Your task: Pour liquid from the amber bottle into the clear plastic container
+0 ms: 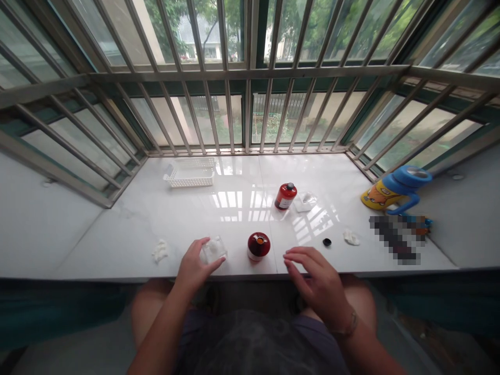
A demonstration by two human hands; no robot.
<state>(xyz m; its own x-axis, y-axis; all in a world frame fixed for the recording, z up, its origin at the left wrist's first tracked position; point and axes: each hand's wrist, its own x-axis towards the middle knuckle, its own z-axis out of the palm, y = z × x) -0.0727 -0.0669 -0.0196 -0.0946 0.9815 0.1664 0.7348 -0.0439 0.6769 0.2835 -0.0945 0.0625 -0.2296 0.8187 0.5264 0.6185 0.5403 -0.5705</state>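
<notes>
Left fingers [217, 263], part-spread, hold clear box [214, 251]; I judge it light, stiff, best edge-gripped. Right fingers [302, 252] loosely parted, empty.

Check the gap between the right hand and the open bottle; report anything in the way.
Nothing visible stands between the right hand and the open bottle; white tabletop shows there. The black cap lies to the right, outside that gap.

This place is looking like a home: a glossy white stone-like sill [121, 245] is filling a three-sided bay window [258, 31], silver-grey metal bars [195, 76] are running across green-framed glass panes [209, 31], leafy green trees [314, 36] are showing outside, and a yellow-and-blue cartoon-printed flask [385, 191] is standing on the sill.
</notes>
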